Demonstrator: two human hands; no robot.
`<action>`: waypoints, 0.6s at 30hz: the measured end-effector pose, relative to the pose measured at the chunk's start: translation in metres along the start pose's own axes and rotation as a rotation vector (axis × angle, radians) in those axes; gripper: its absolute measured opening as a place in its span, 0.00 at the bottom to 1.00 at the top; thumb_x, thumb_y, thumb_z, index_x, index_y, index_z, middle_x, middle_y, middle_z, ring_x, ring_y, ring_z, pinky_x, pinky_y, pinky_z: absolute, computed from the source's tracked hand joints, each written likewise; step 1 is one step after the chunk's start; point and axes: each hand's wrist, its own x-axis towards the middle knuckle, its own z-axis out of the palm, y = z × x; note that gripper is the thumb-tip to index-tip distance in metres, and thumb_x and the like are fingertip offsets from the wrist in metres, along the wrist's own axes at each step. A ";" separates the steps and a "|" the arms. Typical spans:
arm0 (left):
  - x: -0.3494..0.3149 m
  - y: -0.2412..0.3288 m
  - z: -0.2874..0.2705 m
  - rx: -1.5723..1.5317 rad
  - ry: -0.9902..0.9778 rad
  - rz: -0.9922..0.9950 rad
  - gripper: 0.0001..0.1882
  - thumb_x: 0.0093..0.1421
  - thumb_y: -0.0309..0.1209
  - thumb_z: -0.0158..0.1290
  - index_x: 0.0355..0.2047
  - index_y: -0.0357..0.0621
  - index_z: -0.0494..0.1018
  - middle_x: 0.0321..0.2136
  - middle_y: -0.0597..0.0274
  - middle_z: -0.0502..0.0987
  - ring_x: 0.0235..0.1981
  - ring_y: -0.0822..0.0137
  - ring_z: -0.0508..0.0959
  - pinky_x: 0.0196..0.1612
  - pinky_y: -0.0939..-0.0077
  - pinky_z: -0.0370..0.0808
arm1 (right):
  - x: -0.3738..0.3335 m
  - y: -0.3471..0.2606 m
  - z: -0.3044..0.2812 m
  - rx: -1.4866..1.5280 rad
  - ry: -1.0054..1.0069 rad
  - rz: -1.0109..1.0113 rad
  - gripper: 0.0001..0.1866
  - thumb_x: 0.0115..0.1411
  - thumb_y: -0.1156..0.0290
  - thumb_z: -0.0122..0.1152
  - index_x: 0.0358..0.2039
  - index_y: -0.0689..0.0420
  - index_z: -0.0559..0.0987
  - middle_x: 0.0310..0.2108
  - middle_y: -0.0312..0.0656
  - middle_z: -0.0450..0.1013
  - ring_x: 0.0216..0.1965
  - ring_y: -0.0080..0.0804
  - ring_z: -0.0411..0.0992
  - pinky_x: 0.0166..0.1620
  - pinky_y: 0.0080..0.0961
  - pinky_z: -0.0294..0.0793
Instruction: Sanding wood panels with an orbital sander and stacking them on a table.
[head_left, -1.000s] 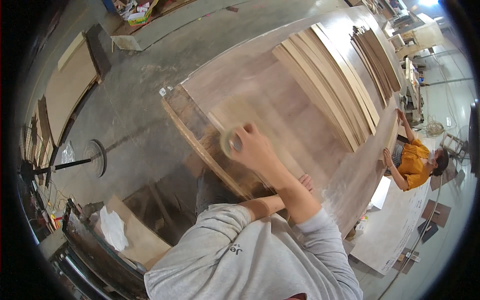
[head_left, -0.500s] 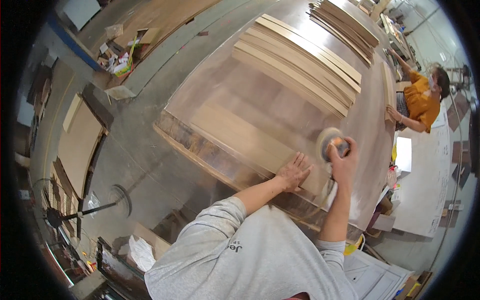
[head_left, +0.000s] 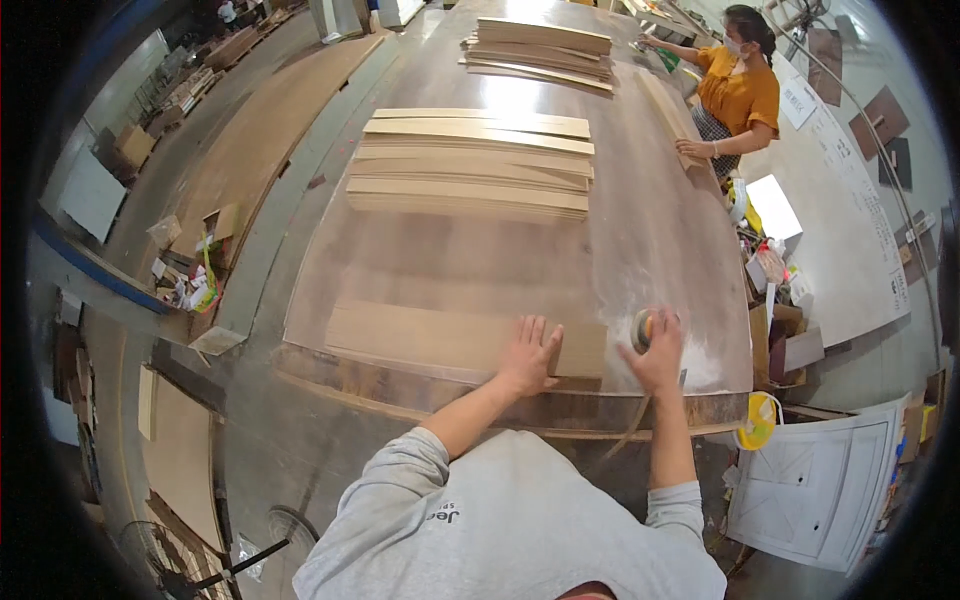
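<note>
A flat light-brown wooden board point(head_left: 430, 340) lies lengthwise along the near edge of the big work table point(head_left: 470, 250). My left hand point(head_left: 528, 358) rests on the board toward its right part, fingers spread and holding nothing. My right hand point(head_left: 657, 352) is closed around a round, palm-sized sander point(head_left: 641, 330) just past the board's right end. The sander looks tilted, its pale round pad turned toward the board. From under my right hand a hose point(head_left: 630, 428) hangs over the table edge. Whether the pad touches anything is hard to tell.
A stack of similar boards point(head_left: 470, 165) lies farther up the table, with a darker stack point(head_left: 540, 45) behind it. At the far right a person in an orange top point(head_left: 740, 95) handles a long strip point(head_left: 665, 115). A yellow bucket point(head_left: 760, 420) hangs near the right corner.
The whole view has turned and the table now sits straighter. My right hand and the sander have shifted from above the board's right part to beyond its end. My left hand stays on the board.
</note>
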 end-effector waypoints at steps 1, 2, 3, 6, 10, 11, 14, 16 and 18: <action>0.001 0.000 0.003 0.007 0.023 0.011 0.59 0.47 0.56 0.70 0.72 0.47 0.53 0.68 0.33 0.54 0.71 0.34 0.52 0.74 0.42 0.46 | -0.010 -0.010 0.009 0.125 -0.128 -0.255 0.49 0.47 0.47 0.76 0.67 0.50 0.67 0.71 0.56 0.54 0.68 0.65 0.55 0.69 0.56 0.55; 0.002 0.000 0.009 0.006 0.038 0.019 0.59 0.47 0.57 0.69 0.72 0.47 0.53 0.68 0.34 0.56 0.71 0.34 0.53 0.74 0.42 0.46 | -0.018 -0.018 0.015 0.244 -0.267 -0.509 0.53 0.43 0.47 0.78 0.69 0.50 0.66 0.72 0.57 0.52 0.69 0.65 0.54 0.71 0.55 0.54; 0.002 -0.002 0.014 0.011 0.042 0.005 0.59 0.47 0.57 0.69 0.72 0.47 0.53 0.68 0.34 0.56 0.71 0.34 0.53 0.74 0.42 0.46 | -0.022 -0.027 0.018 0.253 -0.270 -0.522 0.53 0.43 0.47 0.78 0.69 0.50 0.66 0.72 0.57 0.52 0.69 0.65 0.54 0.71 0.55 0.54; 0.004 -0.004 0.022 -0.001 0.087 0.020 0.59 0.47 0.59 0.68 0.72 0.47 0.53 0.67 0.34 0.58 0.71 0.35 0.53 0.74 0.42 0.45 | -0.026 -0.043 0.026 0.102 -0.475 -0.464 0.59 0.36 0.51 0.82 0.70 0.49 0.64 0.73 0.57 0.51 0.71 0.62 0.53 0.72 0.51 0.55; 0.004 -0.008 0.022 0.023 0.087 0.053 0.60 0.47 0.60 0.68 0.72 0.45 0.53 0.68 0.35 0.57 0.71 0.35 0.53 0.74 0.41 0.44 | -0.012 -0.020 0.041 0.135 -0.540 -0.425 0.63 0.30 0.60 0.81 0.71 0.49 0.62 0.72 0.54 0.52 0.70 0.58 0.56 0.69 0.43 0.65; 0.004 -0.011 0.021 0.018 0.085 0.080 0.60 0.46 0.59 0.69 0.72 0.46 0.53 0.67 0.35 0.58 0.71 0.35 0.54 0.74 0.40 0.44 | -0.008 -0.020 0.040 0.122 -0.559 -0.426 0.63 0.30 0.61 0.81 0.71 0.50 0.62 0.71 0.53 0.53 0.70 0.58 0.57 0.69 0.43 0.65; -0.004 -0.054 0.019 -0.157 0.071 0.137 0.59 0.45 0.57 0.70 0.72 0.49 0.54 0.67 0.35 0.59 0.70 0.36 0.55 0.74 0.38 0.44 | 0.000 -0.030 0.038 0.126 -0.612 -0.400 0.63 0.29 0.64 0.81 0.71 0.50 0.62 0.68 0.53 0.55 0.68 0.57 0.58 0.68 0.44 0.65; -0.034 -0.096 -0.023 -0.229 -0.084 0.088 0.59 0.47 0.54 0.70 0.74 0.52 0.52 0.69 0.34 0.56 0.72 0.36 0.53 0.74 0.37 0.41 | -0.001 -0.029 0.034 0.143 -0.642 -0.350 0.62 0.29 0.65 0.81 0.70 0.50 0.62 0.67 0.52 0.57 0.67 0.57 0.59 0.68 0.44 0.65; -0.084 -0.143 -0.107 -0.084 -0.206 -0.043 0.61 0.46 0.55 0.70 0.75 0.57 0.51 0.72 0.32 0.50 0.74 0.36 0.48 0.73 0.33 0.35 | 0.001 -0.029 0.034 0.119 -0.596 -0.405 0.61 0.29 0.65 0.81 0.69 0.50 0.63 0.66 0.53 0.57 0.66 0.58 0.59 0.68 0.46 0.65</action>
